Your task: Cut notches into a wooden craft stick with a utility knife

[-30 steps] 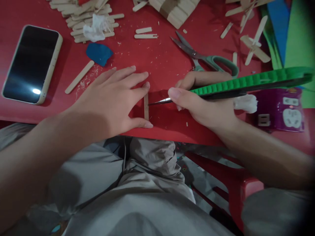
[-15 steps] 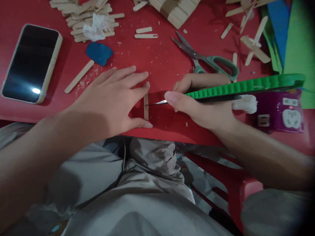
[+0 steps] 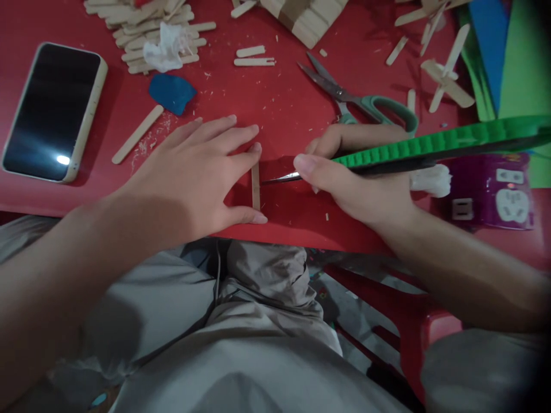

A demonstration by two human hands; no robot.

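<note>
A home craft table (image 3: 284, 109), strewn with craft sticks (image 3: 150, 26).

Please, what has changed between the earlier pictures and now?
The right hand pushed the green knife slightly left, toward the stick, then drew it back right to about where it began. The left hand kept holding the stick between thumb and finger on the red table. Phone and scissors stayed put.

Clad in creased light-grey trousers (image 3: 258, 298) just below the left hand (image 3: 193, 178) and right hand (image 3: 357, 192), both forearms bare, unsleeved.
</note>
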